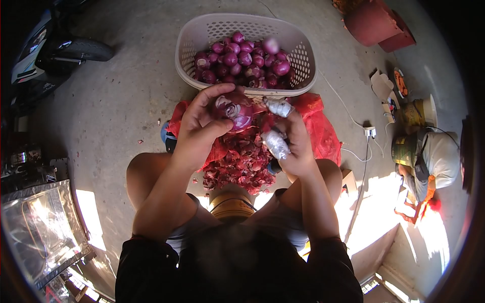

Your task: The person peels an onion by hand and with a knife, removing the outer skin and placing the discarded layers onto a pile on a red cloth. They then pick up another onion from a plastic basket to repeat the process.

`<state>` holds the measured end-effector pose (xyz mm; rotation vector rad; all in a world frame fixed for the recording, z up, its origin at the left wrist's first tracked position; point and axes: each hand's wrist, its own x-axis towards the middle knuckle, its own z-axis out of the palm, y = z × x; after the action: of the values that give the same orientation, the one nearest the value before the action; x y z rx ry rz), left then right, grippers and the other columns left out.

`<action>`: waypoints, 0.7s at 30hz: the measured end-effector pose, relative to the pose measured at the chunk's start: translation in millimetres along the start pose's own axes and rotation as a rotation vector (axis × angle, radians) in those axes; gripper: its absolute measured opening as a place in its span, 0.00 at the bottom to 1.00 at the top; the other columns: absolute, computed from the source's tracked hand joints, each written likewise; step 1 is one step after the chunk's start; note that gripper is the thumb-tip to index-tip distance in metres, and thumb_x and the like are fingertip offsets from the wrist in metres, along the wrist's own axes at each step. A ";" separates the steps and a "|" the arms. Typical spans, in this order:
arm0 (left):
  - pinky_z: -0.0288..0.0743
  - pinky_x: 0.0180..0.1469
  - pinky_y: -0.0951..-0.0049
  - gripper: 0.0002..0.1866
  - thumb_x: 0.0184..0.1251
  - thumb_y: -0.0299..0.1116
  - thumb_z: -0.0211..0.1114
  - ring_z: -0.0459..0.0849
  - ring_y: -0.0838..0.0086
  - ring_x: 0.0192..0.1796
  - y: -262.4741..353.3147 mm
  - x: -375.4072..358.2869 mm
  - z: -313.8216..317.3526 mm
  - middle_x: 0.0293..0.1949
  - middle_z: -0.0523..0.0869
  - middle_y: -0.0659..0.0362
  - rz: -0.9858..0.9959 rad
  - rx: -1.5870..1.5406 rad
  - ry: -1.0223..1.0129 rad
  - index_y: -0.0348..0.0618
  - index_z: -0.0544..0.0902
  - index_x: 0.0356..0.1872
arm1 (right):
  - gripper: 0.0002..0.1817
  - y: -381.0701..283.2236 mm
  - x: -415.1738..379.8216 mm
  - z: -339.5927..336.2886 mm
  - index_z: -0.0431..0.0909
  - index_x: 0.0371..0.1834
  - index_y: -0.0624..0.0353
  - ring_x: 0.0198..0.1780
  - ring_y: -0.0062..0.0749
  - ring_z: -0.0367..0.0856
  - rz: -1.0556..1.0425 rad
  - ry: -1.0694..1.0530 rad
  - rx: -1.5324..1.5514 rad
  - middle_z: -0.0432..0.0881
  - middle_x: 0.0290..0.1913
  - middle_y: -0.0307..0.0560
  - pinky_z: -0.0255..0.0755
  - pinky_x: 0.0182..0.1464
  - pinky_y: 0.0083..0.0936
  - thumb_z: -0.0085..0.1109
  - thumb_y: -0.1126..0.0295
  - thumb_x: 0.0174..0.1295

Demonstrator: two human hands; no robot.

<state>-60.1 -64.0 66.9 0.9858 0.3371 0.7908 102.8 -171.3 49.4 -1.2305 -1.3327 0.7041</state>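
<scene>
Our left hand (199,126) curls its grip around a red onion (235,112), held up over the heap of peels (240,161) between our knees. The onion sits just right of that palm. Our right hand (293,144), fingers taped (275,144), touches the onion's right side, grip clenched. The basket (202,38) of onions waits ahead.

One pale plastic lattice basket (303,55) holds roughly two dozen purple-red onions (245,60). One partly peeled purple onion (235,111) in hand. One heap of red onion skins (242,161).
</scene>
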 end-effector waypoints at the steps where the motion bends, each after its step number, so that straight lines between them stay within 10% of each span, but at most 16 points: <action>1: 0.66 0.61 0.65 0.28 0.52 0.21 0.56 0.73 0.65 0.57 0.3 -0.2 1.4 0.56 0.71 0.49 0.014 0.043 0.003 0.34 0.65 0.58 | 0.26 0.7 0.2 0.8 0.62 0.58 0.61 0.32 0.29 0.79 -0.035 -0.019 -0.060 0.81 0.32 0.48 0.70 0.35 0.22 0.59 0.75 0.55; 6: 0.68 0.59 0.68 0.27 0.54 0.17 0.57 0.72 0.68 0.58 -0.1 -1.8 3.7 0.56 0.72 0.51 0.017 0.074 0.006 0.35 0.65 0.59 | 0.28 8.3 -2.2 4.3 0.65 0.54 0.59 0.35 0.45 0.82 -0.108 -0.024 -0.219 0.81 0.38 0.53 0.74 0.36 0.29 0.65 0.74 0.49; 21: 0.68 0.59 0.68 0.26 0.55 0.16 0.56 0.71 0.68 0.59 -0.4 -1.6 3.7 0.57 0.72 0.51 0.026 0.084 0.003 0.35 0.65 0.58 | 0.27 9.8 2.5 2.8 0.68 0.52 0.58 0.37 0.45 0.82 -0.113 -0.040 -0.245 0.80 0.40 0.51 0.74 0.35 0.31 0.64 0.75 0.46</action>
<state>-58.9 -67.6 68.4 1.0690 0.3633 0.8068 103.0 -165.6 40.6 -1.3277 -1.5437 0.4978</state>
